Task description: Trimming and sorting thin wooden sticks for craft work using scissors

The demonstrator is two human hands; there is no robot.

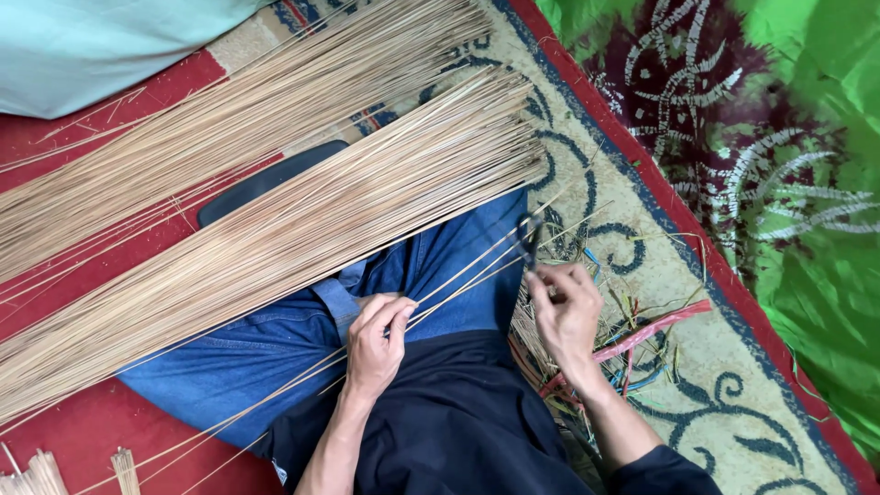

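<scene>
Two hands, one bunch of thin tan sticks (458,275).
The sticks are pinched by the closed left hand (374,344); dark scissors (530,240) are gripped at their tips by the right hand (566,316).

Left hand (374,341) is held over the lap, palm down, fingers curled and pinched shut. Right hand (566,316) is raised beside it, fingers closed in a grip, thumb tucked. Both forearms are angled inward, wrists slightly bent.
</scene>
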